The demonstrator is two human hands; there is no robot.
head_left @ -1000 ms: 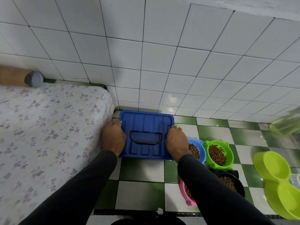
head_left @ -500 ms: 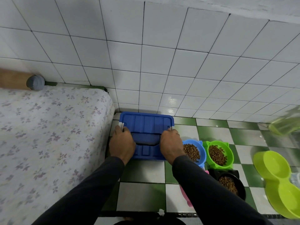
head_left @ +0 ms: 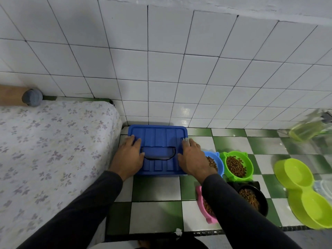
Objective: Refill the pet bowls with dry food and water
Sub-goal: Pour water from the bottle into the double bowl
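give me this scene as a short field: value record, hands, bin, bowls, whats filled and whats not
left hand: flat on the blue bin lid, left side
right hand: flat on the lid, right side
bin: closed, on the floor by the tiled wall
kibble in: blue bowl, green bowl, black bowl, pink bowl
no kibble: lime double bowl
left of bin: floral mattress

The blue box (head_left: pixel 157 141) is hemmed by bed (head_left: pixel 53 150) leftward, wall behind, filled bowls (head_left: pixel 235 165) rightward; floor before it lies open.
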